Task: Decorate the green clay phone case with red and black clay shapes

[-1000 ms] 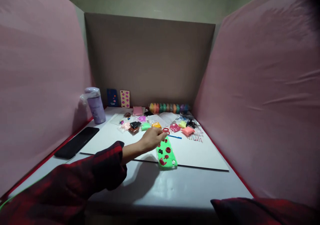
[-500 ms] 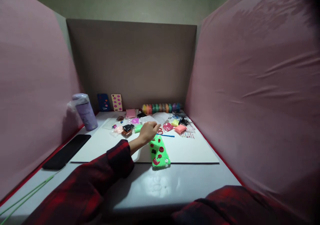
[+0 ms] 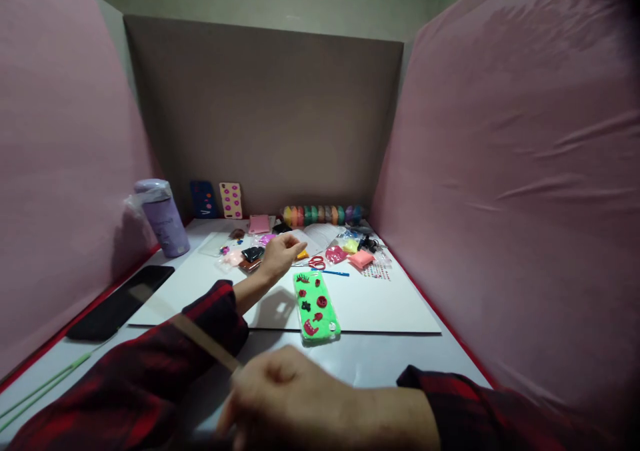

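The left hand (image 3: pixel 280 256) is stretched out over the white board (image 3: pixel 380 304), fingers curled with the forefinger and thumb drawn together as if pinching something small; what it pinches, if anything, is too small to tell. It hangs above the little bags of coloured clay (image 3: pixel 253 254), just left of the red scissors (image 3: pixel 317 263) and up from the green phone case (image 3: pixel 315 304), which lies flat at the near edge of the board, dotted with red and black clay shapes; the hand is not touching the case.

The right hand (image 3: pixel 300 404) is close to the camera, loosely closed around a thin brown stick (image 3: pixel 205 341) that slants up to the left; the grip is blurred, so how firmly it holds I cannot tell.

Further back stand a row of coloured clay tubs (image 3: pixel 320 215), two decorated phone cases (image 3: pixel 231 200) leaning on the back panel, a lilac bottle (image 3: pixel 163 217) and a dark phone (image 3: pixel 120 301) on the grey worktop (image 3: pixel 380 364).

Risks, as I judge them: the red sleeve (image 3: pixel 200 344) lies low beside the case, so a sideways drag could smear the soft shapes or push the case off the board; the stick, held so near the sleeve, could catch on it; a tiny pinched piece could drop among the bags and be lost.
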`<state>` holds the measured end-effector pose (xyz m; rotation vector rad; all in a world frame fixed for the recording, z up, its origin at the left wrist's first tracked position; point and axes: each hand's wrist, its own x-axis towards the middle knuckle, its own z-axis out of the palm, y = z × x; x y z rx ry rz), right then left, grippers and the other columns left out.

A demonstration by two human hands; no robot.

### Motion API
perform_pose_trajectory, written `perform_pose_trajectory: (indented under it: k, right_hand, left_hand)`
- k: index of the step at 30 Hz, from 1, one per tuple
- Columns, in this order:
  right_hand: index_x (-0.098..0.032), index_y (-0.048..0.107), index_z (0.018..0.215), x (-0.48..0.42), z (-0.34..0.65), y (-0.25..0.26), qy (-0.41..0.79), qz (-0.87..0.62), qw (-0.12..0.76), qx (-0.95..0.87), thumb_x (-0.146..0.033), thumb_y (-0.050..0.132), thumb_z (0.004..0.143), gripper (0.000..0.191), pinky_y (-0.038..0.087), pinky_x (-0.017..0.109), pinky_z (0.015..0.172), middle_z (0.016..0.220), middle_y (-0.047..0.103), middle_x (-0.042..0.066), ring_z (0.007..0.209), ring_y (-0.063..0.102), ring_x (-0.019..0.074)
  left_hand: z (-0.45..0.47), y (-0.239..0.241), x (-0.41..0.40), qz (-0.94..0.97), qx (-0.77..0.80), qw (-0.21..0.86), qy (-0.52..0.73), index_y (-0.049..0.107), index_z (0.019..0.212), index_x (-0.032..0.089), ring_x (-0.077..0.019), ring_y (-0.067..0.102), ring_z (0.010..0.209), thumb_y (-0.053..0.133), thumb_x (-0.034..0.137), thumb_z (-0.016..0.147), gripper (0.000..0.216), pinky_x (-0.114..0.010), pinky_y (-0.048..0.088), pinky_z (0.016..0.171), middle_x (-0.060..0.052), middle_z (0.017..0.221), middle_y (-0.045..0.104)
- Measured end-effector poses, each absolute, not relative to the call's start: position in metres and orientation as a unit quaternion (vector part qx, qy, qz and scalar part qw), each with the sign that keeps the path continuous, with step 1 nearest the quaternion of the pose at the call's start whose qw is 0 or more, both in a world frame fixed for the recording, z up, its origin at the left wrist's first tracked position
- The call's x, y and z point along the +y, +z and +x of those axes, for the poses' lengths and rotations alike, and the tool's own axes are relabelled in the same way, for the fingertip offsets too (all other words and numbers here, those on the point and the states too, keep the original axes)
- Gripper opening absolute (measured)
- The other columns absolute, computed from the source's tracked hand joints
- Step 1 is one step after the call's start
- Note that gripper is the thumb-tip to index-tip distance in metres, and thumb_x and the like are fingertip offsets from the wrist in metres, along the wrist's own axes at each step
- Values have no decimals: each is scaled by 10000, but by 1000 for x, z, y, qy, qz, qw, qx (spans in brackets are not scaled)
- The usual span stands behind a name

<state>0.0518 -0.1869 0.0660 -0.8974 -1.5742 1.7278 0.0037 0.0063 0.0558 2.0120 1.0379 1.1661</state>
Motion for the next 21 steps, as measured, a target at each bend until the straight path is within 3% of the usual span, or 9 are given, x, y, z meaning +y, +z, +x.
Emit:
perform_pose_trajectory:
  k: [3, 7, 12, 21]
  right_hand:
    - [-145, 623, 598, -145, 92, 61, 454, -456, 502, -578, -532, 491, 865, 489, 322, 205, 429, 509, 544, -11, 427, 405, 71]
    - [-171, 538, 597, -96, 138, 51, 348, -501, 592, -527, -588, 501, 851, 490, 294, 223, 447, 503, 456, -40, 444, 353, 82]
    - [-175, 549, 584, -73, 147, 29, 267, -508, 605, -552, -517, 485, 899, 470, 380, 260, 607, 584, 512, -7, 589, 474, 128]
    - [-199, 585, 752, -83, 154, -8, 189, -451, 640, -593, -354, 404, 960, 316, 438, 339, 788, 830, 585, 42, 828, 558, 190]
  left_hand:
    - [-12, 50, -2, 724, 390, 340, 457, 553, 622, 164, -113, 468, 489, 571, 415, 801, 309, -228, 355, 491, 26, 524, 523]
    - [-22, 42, -21, 705, 374, 392, 457, 560, 626, 159, -95, 405, 461, 516, 468, 865, 393, -222, 330, 477, 40, 493, 472]
    - [-21, 26, -44, 701, 357, 436, 437, 497, 582, 166, -102, 442, 517, 533, 461, 877, 418, -228, 371, 536, 29, 531, 494]
    - [-23, -3, -50, 650, 381, 487, 442, 567, 733, 168, -108, 456, 588, 610, 318, 830, 184, -217, 366, 546, 27, 651, 532]
